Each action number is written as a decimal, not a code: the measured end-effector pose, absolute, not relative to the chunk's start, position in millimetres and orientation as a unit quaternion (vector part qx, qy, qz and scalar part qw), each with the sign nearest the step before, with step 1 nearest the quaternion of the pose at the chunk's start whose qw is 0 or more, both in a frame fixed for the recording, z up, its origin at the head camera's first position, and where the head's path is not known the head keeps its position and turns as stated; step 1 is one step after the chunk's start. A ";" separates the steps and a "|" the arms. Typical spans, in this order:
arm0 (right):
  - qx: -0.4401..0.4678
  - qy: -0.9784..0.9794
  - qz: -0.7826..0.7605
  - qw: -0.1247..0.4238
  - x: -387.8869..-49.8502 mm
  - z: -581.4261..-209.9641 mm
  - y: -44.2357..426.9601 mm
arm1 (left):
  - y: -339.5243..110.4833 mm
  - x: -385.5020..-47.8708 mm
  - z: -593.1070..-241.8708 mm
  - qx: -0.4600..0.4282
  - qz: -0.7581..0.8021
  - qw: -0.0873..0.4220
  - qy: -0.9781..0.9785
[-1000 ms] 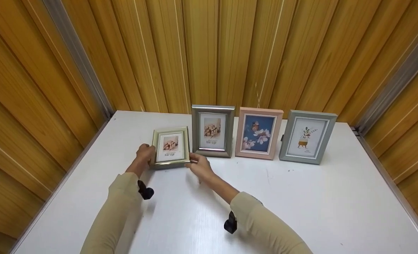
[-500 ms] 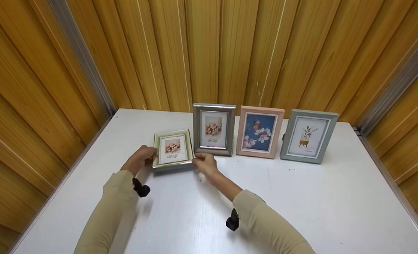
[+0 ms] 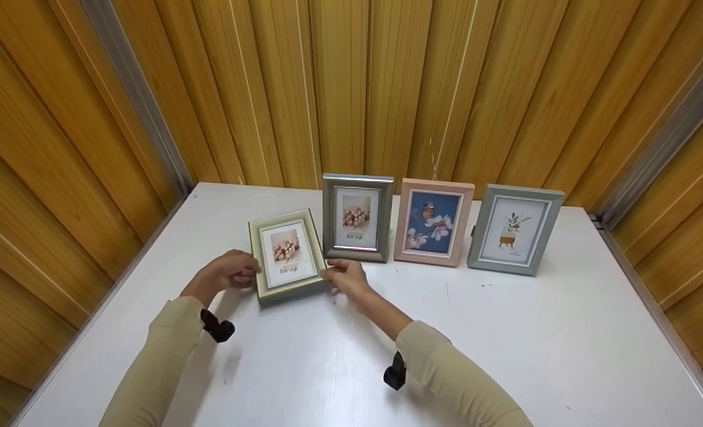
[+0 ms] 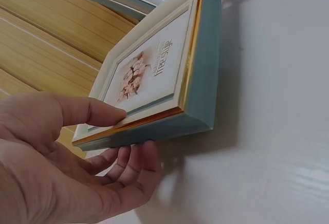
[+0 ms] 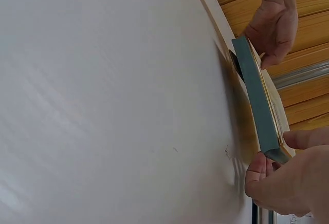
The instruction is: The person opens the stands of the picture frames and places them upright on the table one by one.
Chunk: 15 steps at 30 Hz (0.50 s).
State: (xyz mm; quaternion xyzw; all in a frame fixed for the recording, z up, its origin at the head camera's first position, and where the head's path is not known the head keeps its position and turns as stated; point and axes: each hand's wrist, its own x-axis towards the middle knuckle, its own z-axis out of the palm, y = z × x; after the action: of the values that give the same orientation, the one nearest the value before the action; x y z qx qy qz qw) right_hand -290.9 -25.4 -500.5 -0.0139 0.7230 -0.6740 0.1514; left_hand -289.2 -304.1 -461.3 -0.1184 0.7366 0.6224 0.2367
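Note:
A pale gold-green picture frame [image 3: 288, 252] with a flower photo faces up at a slant, left of the standing frames. My left hand [image 3: 231, 271] pinches its left edge; in the left wrist view the thumb [image 4: 97, 112] lies on the front border and the curled fingers [image 4: 136, 170] are beneath. At the lower right corner my right hand [image 3: 350, 280] grips it, thumb on the front and fingertips [image 5: 255, 170] under the blue-green side. Shadow shows below the frame's raised lower edge in the left wrist view. The frame's back is mostly hidden.
Upright in a row stand a grey-brown frame [image 3: 357, 218], a pink frame [image 3: 434, 222] with blossoms and a grey-green frame [image 3: 515, 229]. The grey-brown one is close beside the held frame. All are on a white table [image 3: 505, 344] before a wood-look panel wall [image 3: 396, 89].
The held frame has turned counterclockwise, its lower left corner coming toward me. My left hand has shifted left with its edge; my right hand has moved slightly right. The standing frames stay put.

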 end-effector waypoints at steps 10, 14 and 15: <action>-0.054 0.723 -0.661 0.193 -286.9 -488.5 -10.0 | -298.5 -271.2 -448.9 -0.124 0.613 0.215 0.750; -0.061 0.722 -0.664 0.187 -283.8 -481.7 -4.8 | -296.7 -266.4 -442.3 -0.098 0.616 0.207 0.753; -0.061 0.723 -0.663 0.185 -282.6 -480.0 -3.3 | -296.4 -265.5 -440.4 -0.093 0.618 0.206 0.753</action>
State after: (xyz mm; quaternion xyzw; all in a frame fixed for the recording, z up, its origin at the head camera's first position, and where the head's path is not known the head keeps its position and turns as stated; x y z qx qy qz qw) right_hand -282.6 -3.3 -480.0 -0.0610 0.7226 -0.6633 0.1850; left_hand -265.5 -296.4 -440.4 -0.0928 0.7534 0.6175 0.2059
